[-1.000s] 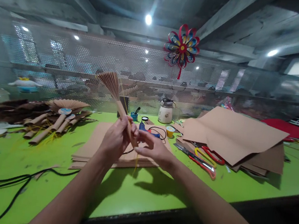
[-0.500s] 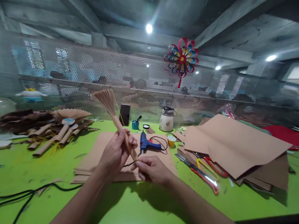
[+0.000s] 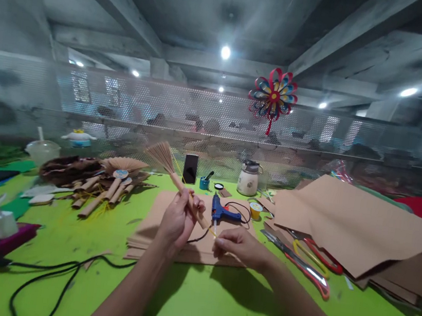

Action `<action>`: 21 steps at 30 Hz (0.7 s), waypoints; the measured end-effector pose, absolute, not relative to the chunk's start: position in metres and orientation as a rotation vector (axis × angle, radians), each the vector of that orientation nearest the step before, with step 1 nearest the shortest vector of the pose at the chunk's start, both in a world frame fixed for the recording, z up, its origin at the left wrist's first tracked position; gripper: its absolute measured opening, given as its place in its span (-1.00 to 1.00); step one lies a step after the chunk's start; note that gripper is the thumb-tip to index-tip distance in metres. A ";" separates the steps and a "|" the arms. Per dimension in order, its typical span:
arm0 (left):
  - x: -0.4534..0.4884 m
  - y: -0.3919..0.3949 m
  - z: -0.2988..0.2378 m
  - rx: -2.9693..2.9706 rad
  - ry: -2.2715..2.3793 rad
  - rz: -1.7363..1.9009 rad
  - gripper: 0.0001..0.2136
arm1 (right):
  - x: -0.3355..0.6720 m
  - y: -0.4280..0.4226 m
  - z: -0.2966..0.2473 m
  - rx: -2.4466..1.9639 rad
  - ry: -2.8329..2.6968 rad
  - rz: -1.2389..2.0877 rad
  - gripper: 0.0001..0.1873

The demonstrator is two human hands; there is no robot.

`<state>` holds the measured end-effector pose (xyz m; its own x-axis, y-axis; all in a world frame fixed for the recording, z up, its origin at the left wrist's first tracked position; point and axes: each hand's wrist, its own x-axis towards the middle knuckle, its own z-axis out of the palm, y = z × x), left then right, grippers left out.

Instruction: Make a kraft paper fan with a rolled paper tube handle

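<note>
My left hand is wrapped round the rolled brown-paper handle of a folded paper fan. The fan tilts, its pleated end pointing up and away to the left. A yellow string runs beside the pleats. At the handle's lower end a short piece of yellow string shows, and my right hand pinches it, a little apart from the handle. Beneath both hands lies a stack of brown paper sheets. A blue glue gun rests on that stack, just beyond my right hand.
Finished-looking fans are piled on the left, near a purple power strip and black cable. Scissors and large brown sheets lie right. A phone, blue jar and white bottle stand behind.
My right hand has drawn slightly away from the handle's lower end, and yellow string now shows between them. The left hand still holds the fan. The view has turned left.
</note>
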<state>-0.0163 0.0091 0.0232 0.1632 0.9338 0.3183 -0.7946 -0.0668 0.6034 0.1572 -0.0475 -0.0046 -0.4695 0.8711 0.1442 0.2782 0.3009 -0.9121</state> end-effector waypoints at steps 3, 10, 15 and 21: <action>-0.016 0.011 0.023 0.797 0.217 1.468 -0.87 | 0.165 -0.042 -0.003 -1.158 -1.973 0.785 -0.72; -0.003 -0.005 0.021 0.914 0.219 1.375 -0.78 | 0.160 -0.035 0.008 -0.953 -1.838 0.734 -0.53; 0.010 -0.024 0.016 1.121 0.278 1.287 -0.78 | 0.145 -0.046 -0.004 -0.763 -1.753 1.304 -0.60; 0.011 -0.025 0.016 1.059 0.270 1.303 -0.75 | 0.139 -0.053 -0.013 -0.845 -1.568 1.457 -0.62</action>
<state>0.0109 -0.0254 0.0162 0.3089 0.8714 0.3812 -0.6482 -0.1004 0.7548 0.1390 -0.0529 -0.0131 -0.4423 0.8888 0.1199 -0.0540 0.1071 -0.9928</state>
